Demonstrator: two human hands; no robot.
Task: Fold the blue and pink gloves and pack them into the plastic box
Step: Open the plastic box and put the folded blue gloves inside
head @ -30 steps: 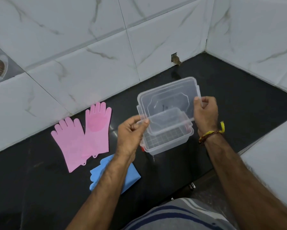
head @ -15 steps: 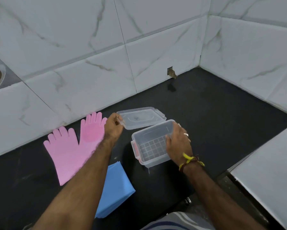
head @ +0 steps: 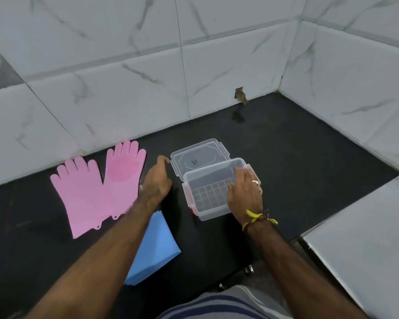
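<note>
I see bare counter (head: 297, 157) right of the box (head: 207, 192), walls behind. My right hand (head: 244, 192) grips its rim; my left hand (head: 158, 180), loosely curled, holds nothing beside the lid (head: 198, 157).

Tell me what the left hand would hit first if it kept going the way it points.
Probably the clear lid: the left hand points up-right with its fingers right at the lid's left edge; contact is unclear.

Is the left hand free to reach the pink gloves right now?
Probably yes: the left hand holds nothing and sits just beside the pink gloves, which lie flat and uncovered on the counter.
</note>
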